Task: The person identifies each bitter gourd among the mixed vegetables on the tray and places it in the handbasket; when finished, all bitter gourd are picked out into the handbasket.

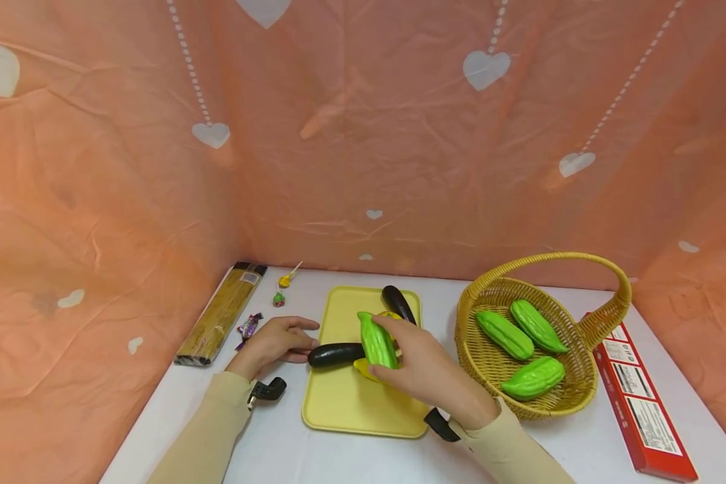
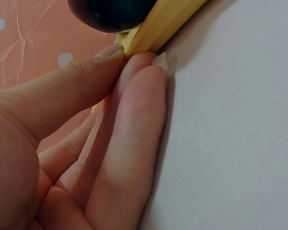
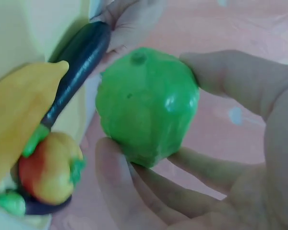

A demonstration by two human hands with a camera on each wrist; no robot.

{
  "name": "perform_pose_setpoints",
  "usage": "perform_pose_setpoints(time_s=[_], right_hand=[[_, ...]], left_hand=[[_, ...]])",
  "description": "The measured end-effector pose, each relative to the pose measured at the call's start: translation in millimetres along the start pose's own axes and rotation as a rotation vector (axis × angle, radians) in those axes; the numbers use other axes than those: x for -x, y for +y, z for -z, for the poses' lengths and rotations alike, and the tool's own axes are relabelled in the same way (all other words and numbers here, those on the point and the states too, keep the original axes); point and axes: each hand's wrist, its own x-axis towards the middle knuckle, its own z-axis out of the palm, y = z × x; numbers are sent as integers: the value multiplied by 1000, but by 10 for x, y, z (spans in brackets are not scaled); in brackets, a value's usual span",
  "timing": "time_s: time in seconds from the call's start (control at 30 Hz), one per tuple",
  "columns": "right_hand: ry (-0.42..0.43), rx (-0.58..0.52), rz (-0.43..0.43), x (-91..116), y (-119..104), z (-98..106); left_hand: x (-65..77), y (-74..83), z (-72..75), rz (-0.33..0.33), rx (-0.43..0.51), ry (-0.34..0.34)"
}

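Note:
My right hand [image 1: 420, 363] grips a green bitter melon [image 1: 376, 343] between thumb and fingers, above the yellow tray [image 1: 333, 413]. In the right wrist view the melon [image 3: 149, 105] is seen end-on. My left hand [image 1: 277, 344] is at the tray's left rim, its fingertips [image 2: 141, 88] touching the rim. A dark eggplant [image 1: 334, 355] lies across the tray near that hand. Another eggplant [image 1: 397, 302] is at the far right corner. A yellow pointed fruit [image 3: 21, 110] and a red-and-yellow fruit [image 3: 50, 167] are also there, partly hidden in the head view.
Right of the tray stands a wicker basket [image 1: 468, 356] with a tall handle, holding 3 bitter melons [image 1: 534, 378]. Beyond it lies a red box [image 1: 641, 410]. At left are a pack of thin brown sticks [image 1: 220, 312], a purple wrapped candy [image 1: 250, 327] and two lollipops [image 1: 284, 281].

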Motion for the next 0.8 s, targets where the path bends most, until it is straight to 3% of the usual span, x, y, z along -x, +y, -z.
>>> perform_pose_setpoints(time_s=[0.27, 0.43, 0.67, 0.8], right_hand=[[38, 18, -35, 530, 150, 276], [116, 110, -55, 773, 291, 433], [166, 147, -167, 1113, 500, 644], [174, 129, -225, 1177, 603, 759]], left_hand=[[14, -26, 7, 5, 9, 5], [39, -52, 21, 24, 3, 30], [6, -49, 14, 17, -4, 9], [-13, -26, 11, 10, -7, 11]])
